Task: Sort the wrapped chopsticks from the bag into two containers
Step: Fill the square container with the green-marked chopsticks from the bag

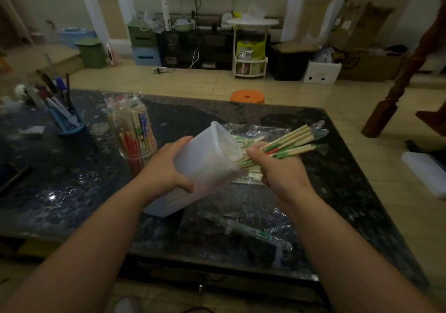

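- left hand (166, 168) curls round a frosted plastic container (205, 160), tilted with its mouth toward 2 o'clock; contents unclear through the wall
- right hand (280, 170) grips a bundle of wrapped chopsticks (294, 143); their near ends sit at that mouth
- clear jar (135, 134) at 10 o'clock, upright, packed with wrapped chopsticks
- clear bag (255, 131) lies on the dark table (72, 192) at 1 o'clock

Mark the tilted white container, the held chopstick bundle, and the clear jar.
white container (212, 154): head view, translucent side wall.
chopstick bundle (290, 141): head view, middle of the shafts.
clear jar (135, 134): head view, front wall.
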Available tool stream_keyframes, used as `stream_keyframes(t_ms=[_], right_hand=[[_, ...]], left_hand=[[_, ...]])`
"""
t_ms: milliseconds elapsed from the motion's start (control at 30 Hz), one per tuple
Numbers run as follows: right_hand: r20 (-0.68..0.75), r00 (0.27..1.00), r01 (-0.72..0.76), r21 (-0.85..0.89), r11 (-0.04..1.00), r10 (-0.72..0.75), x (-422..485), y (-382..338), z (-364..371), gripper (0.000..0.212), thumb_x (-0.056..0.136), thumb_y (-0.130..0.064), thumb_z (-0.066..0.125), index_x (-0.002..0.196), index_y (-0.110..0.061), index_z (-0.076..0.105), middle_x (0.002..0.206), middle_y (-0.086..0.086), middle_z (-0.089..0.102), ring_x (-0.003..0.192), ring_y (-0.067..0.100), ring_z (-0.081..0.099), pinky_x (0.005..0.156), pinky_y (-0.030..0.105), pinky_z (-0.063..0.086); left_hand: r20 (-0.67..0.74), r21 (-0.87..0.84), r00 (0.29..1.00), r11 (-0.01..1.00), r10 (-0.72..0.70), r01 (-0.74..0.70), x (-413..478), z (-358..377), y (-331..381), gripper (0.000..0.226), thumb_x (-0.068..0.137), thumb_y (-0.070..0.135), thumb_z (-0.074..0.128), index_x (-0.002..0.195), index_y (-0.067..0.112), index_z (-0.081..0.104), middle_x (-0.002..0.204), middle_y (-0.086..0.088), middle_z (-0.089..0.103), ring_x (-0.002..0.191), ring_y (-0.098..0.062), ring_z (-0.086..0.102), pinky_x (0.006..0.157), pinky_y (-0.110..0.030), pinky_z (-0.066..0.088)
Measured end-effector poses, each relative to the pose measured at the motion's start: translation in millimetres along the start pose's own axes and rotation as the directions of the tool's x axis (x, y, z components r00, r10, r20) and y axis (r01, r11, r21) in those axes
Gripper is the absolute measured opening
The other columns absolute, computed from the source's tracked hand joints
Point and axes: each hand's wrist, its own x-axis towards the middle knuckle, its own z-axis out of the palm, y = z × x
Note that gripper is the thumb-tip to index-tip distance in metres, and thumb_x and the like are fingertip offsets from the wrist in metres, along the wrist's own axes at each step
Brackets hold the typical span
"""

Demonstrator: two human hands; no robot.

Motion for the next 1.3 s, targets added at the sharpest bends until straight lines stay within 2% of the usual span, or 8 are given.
stream_keyframes(t_ms=[167,367,567,733,867,1033,1167,1300], right_hand=[[-0.059,0.995,-0.058,0.336,0.940,0.082,5.6,-2.5,1.1,0.006,0.090,-0.015,0.064,0.090,-0.009,0.063,0.071,0.003,0.059,0.052,0.006,0.048,0.049,0.022,0.038],[0.087,0.993,-0.086,0.009,0.996,0.085,4.8,8.7,3.4,0.027,0.083,-0.018,0.077,0.106,-0.020,0.063,0.087,0.004,0.070,0.062,0.009,0.057,0.052,0.025,0.044],[-0.257,0.966,0.063,0.190,0.980,-0.012,6.7,-1.9,-0.6,0.011,0.101,-0.029,0.049,0.105,-0.020,0.055,0.084,0.003,0.057,0.059,0.008,0.049,0.046,0.021,0.040],[-0.042,0.997,0.056,-0.168,0.984,-0.063,7.7,8.7,-1.1,0.013,0.095,-0.016,0.062,0.093,-0.023,0.073,0.089,-0.005,0.069,0.083,0.012,0.064,0.074,0.030,0.056],[-0.130,0.974,0.159,-0.191,0.969,-0.186,7.5,9.3,-1.6,0.011,0.092,-0.021,0.065,0.083,-0.023,0.069,0.085,-0.002,0.068,0.080,0.011,0.061,0.070,0.029,0.049],[0.108,0.979,0.198,-0.294,0.935,-0.173,3.7,10.8,4.5,0.013,0.093,-0.017,0.062,0.090,-0.023,0.073,0.086,-0.005,0.070,0.079,0.012,0.064,0.074,0.033,0.056],[-0.002,0.987,0.156,-0.187,0.970,-0.159,8.1,12.3,2.5,0.002,0.089,-0.017,0.059,0.089,-0.015,0.059,0.086,0.004,0.061,0.075,0.021,0.055,0.073,0.047,0.052],[0.101,0.992,0.106,-0.278,0.955,-0.081,8.2,14.3,-7.1,0.010,0.089,-0.011,0.050,0.079,-0.009,0.051,0.070,0.006,0.057,0.061,0.019,0.050,0.055,0.034,0.042]], left_hand=[[0.011,-0.006,1.000,1.000,-0.007,0.007,0.4,0.4,-0.5,0.111,0.062,0.013,0.086,0.150,0.045,0.026,0.137,0.013,0.033,0.124,-0.013,0.034,0.099,-0.040,0.036],[0.021,0.008,1.000,1.000,-0.016,0.016,2.1,1.3,-1.8,0.113,0.061,0.015,0.088,0.150,0.047,0.025,0.139,0.013,0.032,0.126,-0.014,0.034,0.100,-0.043,0.037],[0.007,0.000,1.000,1.000,-0.008,0.008,2.7,0.9,-1.7,0.111,0.063,0.012,0.086,0.151,0.043,0.027,0.141,0.010,0.034,0.128,-0.017,0.035,0.103,-0.045,0.039],[0.005,-0.007,1.000,1.000,-0.005,0.005,3.4,2.3,-3.2,0.112,0.062,0.012,0.086,0.151,0.043,0.027,0.141,0.010,0.034,0.128,-0.017,0.036,0.100,-0.042,0.039],[0.013,-0.015,1.000,1.000,0.000,0.001,3.9,2.6,-3.4,0.111,0.062,0.012,0.086,0.151,0.043,0.028,0.142,0.010,0.034,0.128,-0.016,0.035,0.099,-0.042,0.039],[0.014,-0.009,1.000,1.000,0.001,-0.001,4.0,1.9,-2.6,0.110,0.063,0.011,0.085,0.151,0.042,0.028,0.138,0.011,0.034,0.123,-0.014,0.035,0.094,-0.038,0.036],[-0.014,-0.025,1.000,1.000,-0.012,0.012,3.6,1.1,-1.1,0.110,0.062,0.011,0.087,0.150,0.043,0.030,0.136,0.010,0.036,0.123,-0.015,0.036,0.093,-0.037,0.036],[-0.026,-0.034,0.999,0.999,-0.018,0.017,1.0,-1.2,-1.3,0.114,0.047,0.027,0.083,0.149,0.043,0.032,0.137,0.008,0.038,0.123,-0.017,0.040,0.092,-0.038,0.038]])
